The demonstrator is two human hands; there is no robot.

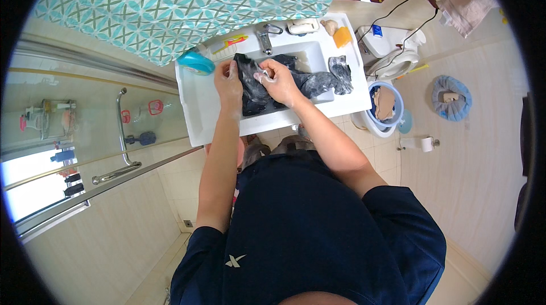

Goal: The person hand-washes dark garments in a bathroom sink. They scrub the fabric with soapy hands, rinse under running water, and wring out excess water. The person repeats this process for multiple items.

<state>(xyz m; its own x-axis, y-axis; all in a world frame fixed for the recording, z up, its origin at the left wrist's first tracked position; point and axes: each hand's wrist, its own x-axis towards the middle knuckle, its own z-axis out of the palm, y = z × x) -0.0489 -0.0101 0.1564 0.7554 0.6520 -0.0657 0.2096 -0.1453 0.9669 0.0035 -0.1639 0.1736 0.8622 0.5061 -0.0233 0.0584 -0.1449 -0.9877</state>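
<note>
A dark, wet piece of cloth (250, 80) hangs between my two hands over the white sink (210, 113). My left hand (228, 80) pinches its left edge. My right hand (277, 82), with whitish suds on the fingers, is closed on its right side. The cloth's lower part reaches down into the basin. More dark, soapy fabric (313, 84) lies in the basin to the right, and a bunched end (340, 75) of dark cloth rests on the right rim. I cannot make out which garment the cloth is.
Behind the basin stands a metal faucet (265, 42), near a soap dish (302, 26) and an orange sponge (342, 36). A teal bottle (196, 63) lies on the left counter. Right of the sink are a blue-rimmed tub (375, 90) with clothes and a toilet (392, 66). Glass shower panels fill the left.
</note>
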